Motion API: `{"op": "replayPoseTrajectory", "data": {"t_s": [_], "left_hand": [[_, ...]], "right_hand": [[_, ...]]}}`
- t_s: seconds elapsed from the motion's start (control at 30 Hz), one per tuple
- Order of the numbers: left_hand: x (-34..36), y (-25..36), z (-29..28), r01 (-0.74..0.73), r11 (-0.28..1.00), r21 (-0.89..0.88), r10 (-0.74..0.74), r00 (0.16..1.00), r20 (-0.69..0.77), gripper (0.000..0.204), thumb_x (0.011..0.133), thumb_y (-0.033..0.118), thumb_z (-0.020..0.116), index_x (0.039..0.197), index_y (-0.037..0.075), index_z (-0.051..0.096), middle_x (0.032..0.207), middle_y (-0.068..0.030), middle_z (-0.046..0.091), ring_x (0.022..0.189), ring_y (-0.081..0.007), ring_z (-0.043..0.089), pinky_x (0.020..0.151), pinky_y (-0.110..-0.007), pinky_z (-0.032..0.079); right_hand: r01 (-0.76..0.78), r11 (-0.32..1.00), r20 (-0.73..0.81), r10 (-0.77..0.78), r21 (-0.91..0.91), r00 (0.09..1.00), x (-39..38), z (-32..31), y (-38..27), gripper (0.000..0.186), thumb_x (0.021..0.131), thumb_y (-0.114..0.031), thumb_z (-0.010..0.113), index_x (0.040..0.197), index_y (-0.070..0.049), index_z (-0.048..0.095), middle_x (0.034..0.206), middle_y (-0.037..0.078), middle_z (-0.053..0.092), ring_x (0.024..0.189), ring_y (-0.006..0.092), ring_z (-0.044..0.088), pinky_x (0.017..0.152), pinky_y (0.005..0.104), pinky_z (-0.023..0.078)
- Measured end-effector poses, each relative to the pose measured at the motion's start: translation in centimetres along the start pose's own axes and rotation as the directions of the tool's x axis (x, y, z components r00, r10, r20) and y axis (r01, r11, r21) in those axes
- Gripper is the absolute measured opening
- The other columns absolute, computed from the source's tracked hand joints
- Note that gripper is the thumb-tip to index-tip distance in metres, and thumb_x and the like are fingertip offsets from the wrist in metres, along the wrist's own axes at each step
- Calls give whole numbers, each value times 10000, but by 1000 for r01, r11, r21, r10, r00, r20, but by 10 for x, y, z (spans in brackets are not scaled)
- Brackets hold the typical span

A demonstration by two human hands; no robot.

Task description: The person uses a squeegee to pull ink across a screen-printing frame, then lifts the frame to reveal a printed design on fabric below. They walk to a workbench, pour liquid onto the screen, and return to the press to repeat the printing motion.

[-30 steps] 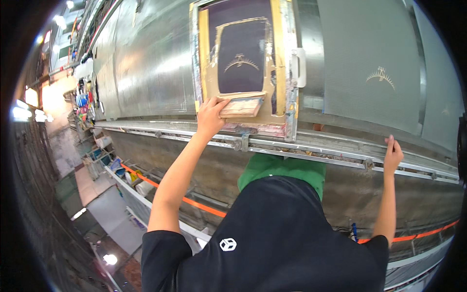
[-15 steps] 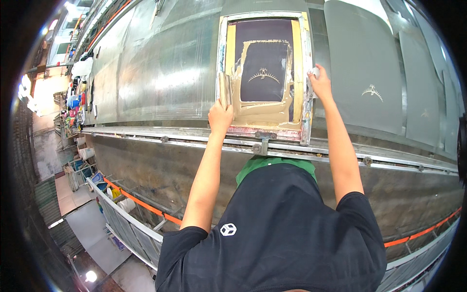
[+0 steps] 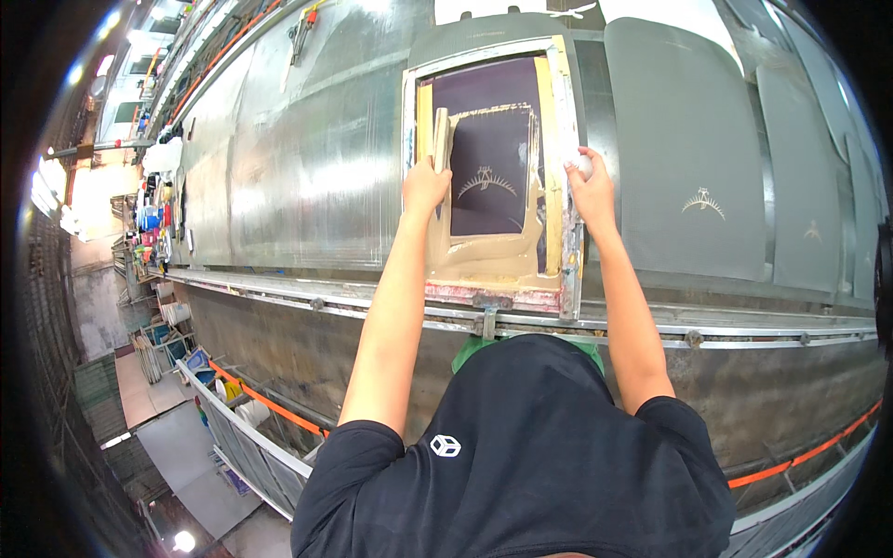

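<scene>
A screen-printing frame (image 3: 561,102) lies on the long table, its dark mesh smeared round the edges with beige ink (image 3: 493,259). A pale spiky arc design (image 3: 486,184) shows in the mesh's middle. Near the frame's left inner side, my left hand (image 3: 426,190) is closed round a squeegee (image 3: 441,135) that stands lengthwise on the inky strip. My right hand (image 3: 593,197) is at the frame's right side, fingers closed round a white, rounded thing (image 3: 583,166), perhaps a knob. Its lower part is hidden by my fingers.
Grey sheets (image 3: 688,149) lie to the right, the nearest bearing a similar pale arc print (image 3: 704,203). A metal rail (image 3: 372,307) with clamps runs along the table's near edge. Tools with a red handle (image 3: 302,35) lie at the far left. Bottles and containers (image 3: 153,219) crowd the left end.
The squeegee in my left hand has shifted away from me and slightly right, onto the inky strip. My right hand still grips the white thing. The whole view has tilted somewhat.
</scene>
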State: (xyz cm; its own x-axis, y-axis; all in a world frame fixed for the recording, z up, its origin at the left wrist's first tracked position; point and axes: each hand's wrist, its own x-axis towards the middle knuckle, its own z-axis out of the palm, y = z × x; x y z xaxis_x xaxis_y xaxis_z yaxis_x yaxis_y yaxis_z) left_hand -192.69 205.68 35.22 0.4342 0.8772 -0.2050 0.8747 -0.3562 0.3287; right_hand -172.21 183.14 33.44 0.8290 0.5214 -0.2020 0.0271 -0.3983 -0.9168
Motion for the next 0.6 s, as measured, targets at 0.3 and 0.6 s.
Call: {"op": "replayPoseTrajectory", "data": {"t_s": [0.3,0.6], "left_hand": [[-65,25,9,-371,922,109,357,925,132,654,739,77,711,1373,194,605,1282,-70,672,1097,-338,625,968,-426,497],[-189,-29,26,-545,838,2,545,838,12,647,701,-20,683,1322,151,628,1330,-30,651,1173,-298,586,968,-412,454]], "right_hand": [[-44,998,73,41,47,997,7,-7,3,496,906,-321,695,1323,-92,554,778,119,688,752,219,664,747,363,518],[1,1000,-80,0,16,997,1,-2,-4,284,978,-246,608,1223,-105,642,692,85,623,654,160,580,664,353,475]]}}
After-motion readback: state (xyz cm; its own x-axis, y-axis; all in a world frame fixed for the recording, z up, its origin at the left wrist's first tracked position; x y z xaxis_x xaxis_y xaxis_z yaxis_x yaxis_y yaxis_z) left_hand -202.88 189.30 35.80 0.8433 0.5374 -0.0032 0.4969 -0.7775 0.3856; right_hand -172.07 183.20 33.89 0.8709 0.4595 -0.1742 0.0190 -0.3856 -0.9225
